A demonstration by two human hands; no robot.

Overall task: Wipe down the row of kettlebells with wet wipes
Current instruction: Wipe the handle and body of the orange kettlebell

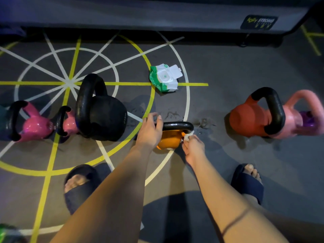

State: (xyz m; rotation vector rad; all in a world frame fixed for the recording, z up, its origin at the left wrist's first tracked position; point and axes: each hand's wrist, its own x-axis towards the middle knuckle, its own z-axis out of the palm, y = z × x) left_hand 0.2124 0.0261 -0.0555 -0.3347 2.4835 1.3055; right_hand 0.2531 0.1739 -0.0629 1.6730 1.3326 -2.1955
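the small orange kettlebell with a black handle (pixel 171 140) stands on the dark gym floor (pixel 219 71) between a large black kettlebell (pixel 103 116) and a red kettlebell (pixel 249 120). the left hand (pixel 150 131) curls round its handle's left end; the right hand (pixel 192 149) pinches a crumpled white wet wipe (pixel 189 135) against the right end. a green-and-white wipes pack (pixel 164 78) lies behind.

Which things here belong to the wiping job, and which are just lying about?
Job: orange kettlebell, held by left hand; wipe in right hand; wipes pack; black kettlebell; red kettlebell; pink kettlebells.
Lying about: grey padded mat; blurred green object.
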